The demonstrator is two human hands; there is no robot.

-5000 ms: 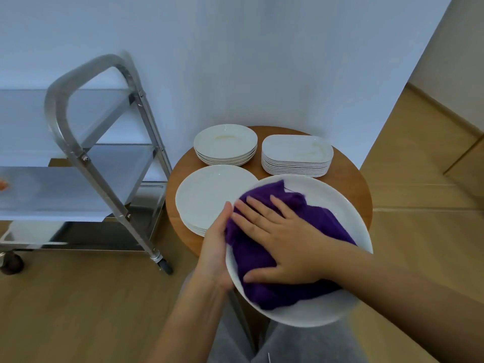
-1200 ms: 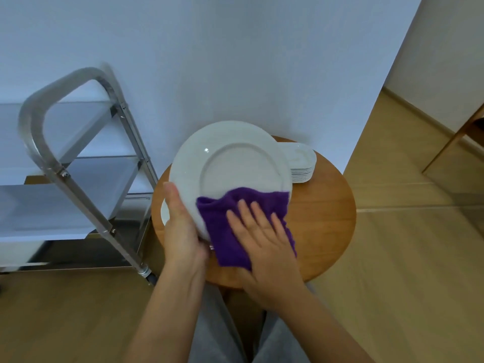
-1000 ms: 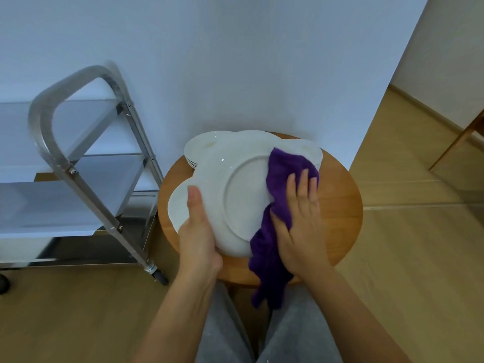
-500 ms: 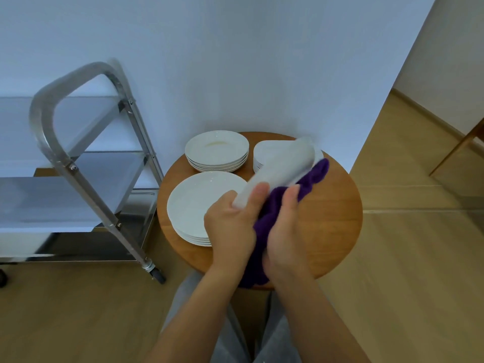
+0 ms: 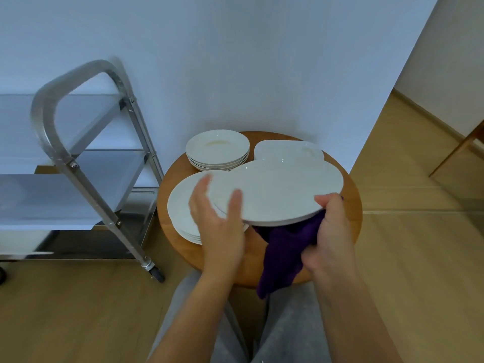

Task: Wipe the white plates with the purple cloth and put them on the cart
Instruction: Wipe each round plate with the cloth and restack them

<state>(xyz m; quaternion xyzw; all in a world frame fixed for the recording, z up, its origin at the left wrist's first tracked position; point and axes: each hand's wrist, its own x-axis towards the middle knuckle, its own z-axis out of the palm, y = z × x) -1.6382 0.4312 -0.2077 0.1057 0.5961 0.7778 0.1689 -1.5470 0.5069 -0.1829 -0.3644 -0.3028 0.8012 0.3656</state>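
Note:
I hold a large white plate [image 5: 277, 189] nearly flat, face up, above the round wooden table [image 5: 352, 205]. My left hand [image 5: 220, 226] grips its left rim, thumb on top. On the front right rim, my right hand [image 5: 330, 234] has its thumb on top, and the purple cloth [image 5: 282, 250] is bunched under the plate in its fingers. The cloth hangs down below the plate. The steel cart [image 5: 78, 169] stands to the left, apart from the plate.
On the table are a stack of large round plates [image 5: 180, 213] at the left, a stack of smaller round plates [image 5: 217, 148] at the back and a stack of rounded rectangular plates [image 5: 285, 150] behind the held plate. A white wall is right behind. Wooden floor lies all around.
The plate has swung from edge-on to nearly flat and face up. The cloth has gone from the plate's side to under it. My left hand has shifted to the left rim.

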